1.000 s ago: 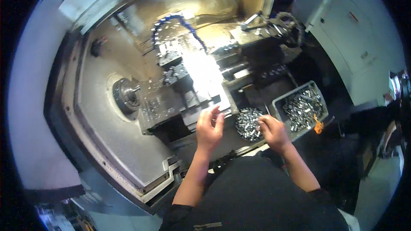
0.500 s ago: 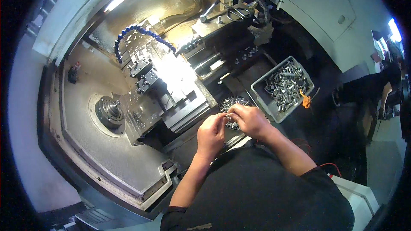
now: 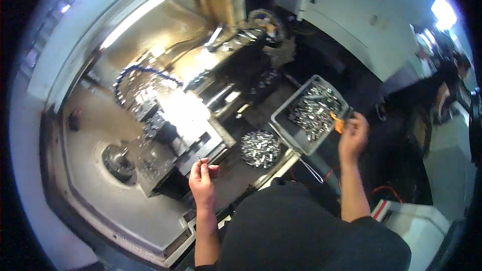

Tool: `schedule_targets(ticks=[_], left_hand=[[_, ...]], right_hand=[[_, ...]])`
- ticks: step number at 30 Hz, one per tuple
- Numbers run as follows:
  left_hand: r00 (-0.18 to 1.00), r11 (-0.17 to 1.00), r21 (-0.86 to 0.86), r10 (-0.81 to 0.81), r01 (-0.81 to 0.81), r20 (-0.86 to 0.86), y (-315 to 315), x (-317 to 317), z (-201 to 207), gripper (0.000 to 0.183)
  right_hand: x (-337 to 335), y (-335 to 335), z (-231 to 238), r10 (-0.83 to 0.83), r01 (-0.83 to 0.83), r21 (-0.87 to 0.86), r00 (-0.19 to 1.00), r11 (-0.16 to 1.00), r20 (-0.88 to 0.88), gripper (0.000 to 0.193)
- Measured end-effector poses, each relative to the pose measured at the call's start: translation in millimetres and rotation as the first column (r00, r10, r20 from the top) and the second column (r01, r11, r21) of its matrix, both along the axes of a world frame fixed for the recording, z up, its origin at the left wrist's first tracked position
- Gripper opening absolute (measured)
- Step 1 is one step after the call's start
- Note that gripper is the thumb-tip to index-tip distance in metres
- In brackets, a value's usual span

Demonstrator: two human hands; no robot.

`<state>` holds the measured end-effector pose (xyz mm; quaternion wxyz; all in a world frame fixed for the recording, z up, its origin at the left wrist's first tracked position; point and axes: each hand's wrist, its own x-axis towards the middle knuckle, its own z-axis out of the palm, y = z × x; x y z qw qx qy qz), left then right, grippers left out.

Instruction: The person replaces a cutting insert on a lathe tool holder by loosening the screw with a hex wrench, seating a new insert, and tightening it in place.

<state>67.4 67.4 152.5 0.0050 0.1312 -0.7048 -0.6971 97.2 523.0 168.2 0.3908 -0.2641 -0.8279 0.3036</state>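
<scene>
My left hand is raised in front of the machine's bed, thumb and fingers pinched on a thin dark piece too small to name. At the right rim of the grey bin is my right hand, fingers curled beside an orange object. Blur hides whether they grip it. Many short shiny metal parts fill the bin. A round dark container, heaped with similar metal pieces, stands between my two hands.
Left stands an open lathe with a chuck, a brightly lit tool slide and a blue segmented coolant hose. A red cable runs by a white cabinet at lower right. Another person is at far right.
My hands have parted from above the round container. The left moved left with a thin dark piece; the right moved to the orange object at the bin's rim. The view shifted.
</scene>
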Motion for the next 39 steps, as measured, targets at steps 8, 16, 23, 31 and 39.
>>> schedule_targets(ticks=[8,16,23,31,39], left_hand=[[0.955,0.940,0.190,0.296,-0.284,-0.033,-52,-24,-4,0.018],[0.863,0.847,0.254,0.499,-0.466,-0.079,-111,-9,-3,0.020],[0.805,0.772,0.354,0.587,-0.528,-0.080,-126,-37,-13,0.020],[0.745,0.759,0.327,0.637,-0.562,-0.199,-145,-99,-7,0.021],[0.704,0.716,0.036,0.694,-0.698,-0.150,-170,-159,-28,0.024]], right_hand=[[12,114,-164,0.286,-0.172,-0.480,0.942,0.860,0.176,0.074],[-19,131,-109,0.224,-0.137,-0.345,0.948,0.929,0.227,0.034],[-64,-116,129,0.787,-0.758,0.455,0.591,0.467,0.177,0.024],[-68,-327,117,0.744,-0.986,0.155,0.058,-0.062,0.665,0.038],[-147,-422,119,0.660,-0.967,0.256,0.189,-0.005,0.727,0.035]])
